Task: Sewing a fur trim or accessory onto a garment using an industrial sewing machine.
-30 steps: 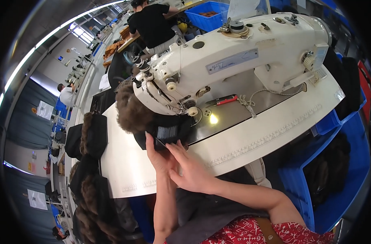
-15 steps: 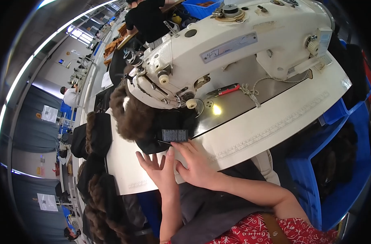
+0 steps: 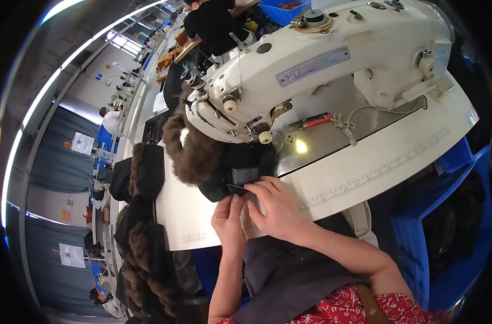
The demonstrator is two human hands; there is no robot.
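Note:
A black fabric piece (image 3: 212, 190) with brown fur trim (image 3: 200, 159) lies under the head of a white sewing machine (image 3: 316, 70). A grey woven patch (image 3: 245, 175) sits on the black cloth, with a thin pale line along its lower edge. My left hand (image 3: 228, 222) is closed, thumb and forefinger pinching at the front edge of the black fabric. Just right of it, my right hand (image 3: 276, 209) rests its outstretched fingertips on the cloth beside the patch, thumb held apart. The fabric under my fingertips is partly hidden.
Red-handled thread snips (image 3: 313, 121) and a knotted cord (image 3: 344, 127) lie on the machine bed. More fur-trimmed black pieces (image 3: 140, 243) hang at the left table edge. A blue bin (image 3: 416, 243) stands at right. A co-worker in black (image 3: 211, 27) sits beyond.
My left hand has gone from spread fingers to a pinch at the fabric's edge. The right fingertips have drawn slightly right across the cloth. The whole view has shifted a little.

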